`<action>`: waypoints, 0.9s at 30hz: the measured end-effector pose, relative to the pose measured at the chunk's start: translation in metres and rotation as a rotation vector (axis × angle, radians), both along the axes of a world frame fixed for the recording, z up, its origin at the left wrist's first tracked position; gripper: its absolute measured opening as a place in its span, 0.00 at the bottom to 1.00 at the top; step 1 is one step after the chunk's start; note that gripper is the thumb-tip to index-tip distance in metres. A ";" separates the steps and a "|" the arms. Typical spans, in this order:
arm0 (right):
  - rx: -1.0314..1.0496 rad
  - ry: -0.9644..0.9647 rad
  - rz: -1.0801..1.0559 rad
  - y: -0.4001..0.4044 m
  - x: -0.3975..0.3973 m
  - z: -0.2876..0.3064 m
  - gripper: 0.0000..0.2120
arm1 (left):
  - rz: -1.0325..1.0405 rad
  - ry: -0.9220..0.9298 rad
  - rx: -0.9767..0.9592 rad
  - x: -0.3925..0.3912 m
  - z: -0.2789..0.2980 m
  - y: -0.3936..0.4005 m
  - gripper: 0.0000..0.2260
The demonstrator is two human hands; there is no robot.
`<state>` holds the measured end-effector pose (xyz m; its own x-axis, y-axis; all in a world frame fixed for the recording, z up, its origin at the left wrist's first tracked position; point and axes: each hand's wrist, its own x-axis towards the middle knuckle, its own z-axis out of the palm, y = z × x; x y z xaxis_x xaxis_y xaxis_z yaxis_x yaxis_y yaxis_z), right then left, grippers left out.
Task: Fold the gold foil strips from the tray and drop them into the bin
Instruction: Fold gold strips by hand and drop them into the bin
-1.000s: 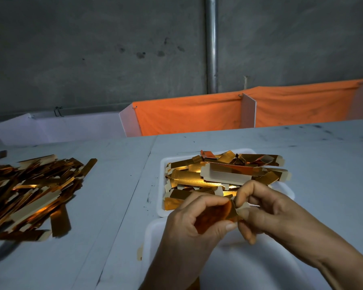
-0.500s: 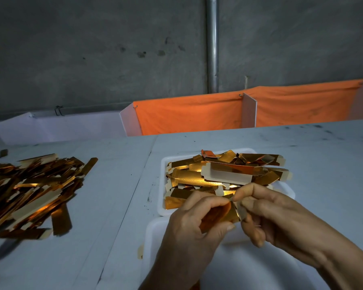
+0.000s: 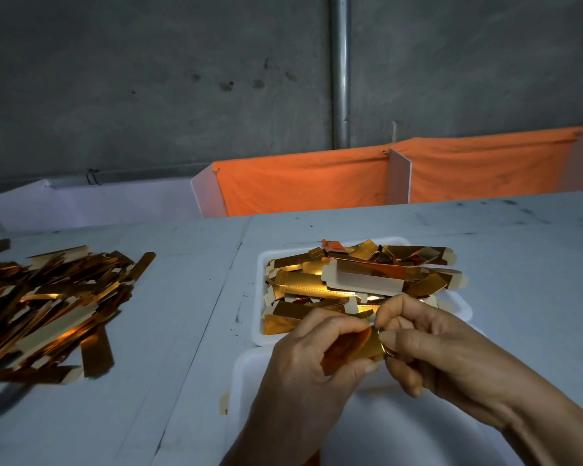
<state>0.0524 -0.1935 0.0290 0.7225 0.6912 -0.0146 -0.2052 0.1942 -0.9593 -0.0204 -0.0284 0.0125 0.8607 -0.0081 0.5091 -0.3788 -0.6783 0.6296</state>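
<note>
Glossy foil strips [image 3: 350,284] — matt tray [image 3: 259,297].

Your two hands meet in front of you, above the far end of the bin [image 3: 401,428], which sits nearest you on the table [image 3: 189,331]. Between them is one foil strip [image 3: 357,344]: your left hand [image 3: 303,375] takes its left part, your right hand [image 3: 431,351] its right end. Just behind the bin, touching it, lies the tray [image 3: 260,297], heaped with strips [image 3: 360,280], some overhanging its right rim. Well apart to your left, a loose pile of strips [image 3: 48,311] lies on the table. Behind the table's far edge stands a cloth-draped partition [image 3: 303,183], then the wall [image 3: 148,79], with a pipe [image 3: 340,68] running up it.
</note>
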 end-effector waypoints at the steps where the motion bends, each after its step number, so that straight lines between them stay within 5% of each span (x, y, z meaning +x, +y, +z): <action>1: -0.006 -0.003 0.009 -0.001 0.000 0.000 0.09 | 0.003 0.003 -0.003 0.000 0.000 0.000 0.15; 7: -0.042 -0.026 0.015 -0.004 0.001 0.002 0.05 | -0.010 0.023 -0.056 -0.003 0.001 -0.002 0.14; 21: -0.210 -0.292 -0.151 0.006 0.000 -0.008 0.04 | 0.006 -0.152 0.180 0.002 -0.001 0.000 0.09; 27: -0.063 -0.128 -0.069 0.001 -0.003 -0.001 0.08 | -0.032 -0.133 0.064 -0.001 0.001 0.001 0.08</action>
